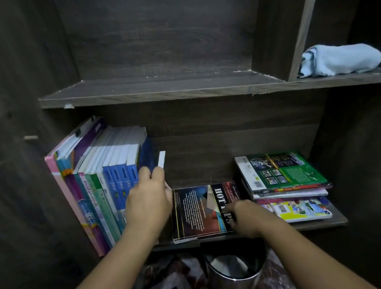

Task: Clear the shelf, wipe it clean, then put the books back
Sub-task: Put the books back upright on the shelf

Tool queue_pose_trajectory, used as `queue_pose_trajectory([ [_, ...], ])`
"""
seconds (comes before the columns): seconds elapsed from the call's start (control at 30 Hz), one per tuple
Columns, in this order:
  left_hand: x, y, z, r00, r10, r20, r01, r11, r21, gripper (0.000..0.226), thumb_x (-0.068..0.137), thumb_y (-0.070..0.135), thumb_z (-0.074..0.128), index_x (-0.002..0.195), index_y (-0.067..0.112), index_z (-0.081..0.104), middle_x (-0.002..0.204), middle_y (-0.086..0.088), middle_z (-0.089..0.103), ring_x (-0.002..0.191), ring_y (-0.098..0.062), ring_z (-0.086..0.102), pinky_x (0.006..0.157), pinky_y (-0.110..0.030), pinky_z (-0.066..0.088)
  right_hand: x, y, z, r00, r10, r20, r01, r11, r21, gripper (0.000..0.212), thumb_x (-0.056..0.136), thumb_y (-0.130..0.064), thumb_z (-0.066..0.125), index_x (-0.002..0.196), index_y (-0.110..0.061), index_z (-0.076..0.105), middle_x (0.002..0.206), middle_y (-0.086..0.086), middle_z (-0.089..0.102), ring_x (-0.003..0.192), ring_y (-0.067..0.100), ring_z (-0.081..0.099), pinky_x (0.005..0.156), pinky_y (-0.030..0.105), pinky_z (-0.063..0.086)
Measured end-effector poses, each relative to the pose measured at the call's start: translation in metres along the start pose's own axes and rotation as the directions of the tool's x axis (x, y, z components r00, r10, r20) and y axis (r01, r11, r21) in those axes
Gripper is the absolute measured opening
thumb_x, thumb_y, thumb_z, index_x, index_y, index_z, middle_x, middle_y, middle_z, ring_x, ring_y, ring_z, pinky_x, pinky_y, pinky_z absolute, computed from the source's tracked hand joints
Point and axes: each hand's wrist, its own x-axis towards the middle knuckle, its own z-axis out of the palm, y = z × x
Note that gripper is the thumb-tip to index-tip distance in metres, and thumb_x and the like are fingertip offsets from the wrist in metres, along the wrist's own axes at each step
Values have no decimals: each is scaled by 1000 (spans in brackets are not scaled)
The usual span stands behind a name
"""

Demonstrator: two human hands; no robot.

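On the lower shelf [329,221], the left hand [148,196] is gripping a blue book [145,155] by the standing row [99,177], the right hand [244,214] is holding the flat dark book [196,212], and the cloth [340,59] is lying up high, so I think wiping is over.

Cover of flat dark book [199,211]: title "HOT", following letters partly hidden, ending "PS". Teal spine [87,188] in the upright row: roughly "ANJAAN". Remaining print illegible.
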Motion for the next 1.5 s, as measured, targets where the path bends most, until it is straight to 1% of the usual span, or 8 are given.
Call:
queue_pose_trajectory([
  [0.2,-2,6,28,977,-120,179,52,937,344,46,94,2,46,139,6,35,140,-16,31,103,-24,61,70,-31,49,17,-2,20,998,-13,56,24,976,-214,50,89,-29,60,137,-35,49,137,7,49,126,30,47,104,39,40],
  [0.33,-12,-5,55,985,-10,173,-109,742,661,50,97,16,39,146,9,33,158,-21,3,128,-29,27,90,-42,26,29,-1,35,998,-33,54,46,962,-270,58,91,-28,57,145,-38,37,139,6,44,129,30,40,106,42,36],
  [0.4,-9,-12,59,993,19,115,-98,667,739,52,95,20,38,146,11,38,157,-18,14,132,-31,19,91,-47,18,33,3,40,999,-18,38,28,960,-280,59,91,-29,57,145,-40,35,142,6,41,131,30,38,107,42,34],
  [0.77,-13,-15,73,994,-72,87,-10,711,703,75,86,26,55,152,17,21,159,-20,-11,147,-26,9,93,-50,14,42,27,45,965,260,34,-245,941,-233,77,93,-18,53,153,-35,9,156,14,18,141,35,24,111,50,25],
  [0.93,-18,-3,69,995,-16,102,-43,830,555,79,74,41,69,145,20,40,160,-12,14,143,-34,10,105,-54,6,44,19,43,982,187,17,-178,956,-235,64,97,-22,45,149,-44,17,152,10,30,135,39,31,108,57,27],
  [1.17,-21,-3,86,917,269,295,-313,943,116,50,90,46,55,133,21,51,128,2,54,121,-20,46,102,-36,31,36,7,39,943,41,-329,-152,935,-320,47,95,-20,46,136,-41,43,129,-6,56,117,26,50,94,46,37],
  [1.4,-10,-13,113,915,258,309,-322,930,179,48,40,14,92,81,20,68,69,2,62,60,-20,61,52,-34,48,26,-1,40,767,-74,-637,-153,943,-294,38,52,-12,81,87,-23,72,78,-1,67,73,29,60,67,47,47],
  [1.5,-11,-12,103,921,227,316,-293,939,181,36,60,6,84,87,16,63,74,-2,63,62,-21,64,54,-34,52,26,-2,41,737,-75,-671,-138,956,-258,37,56,-12,80,90,-23,70,85,0,68,81,29,60,72,46,45],
])
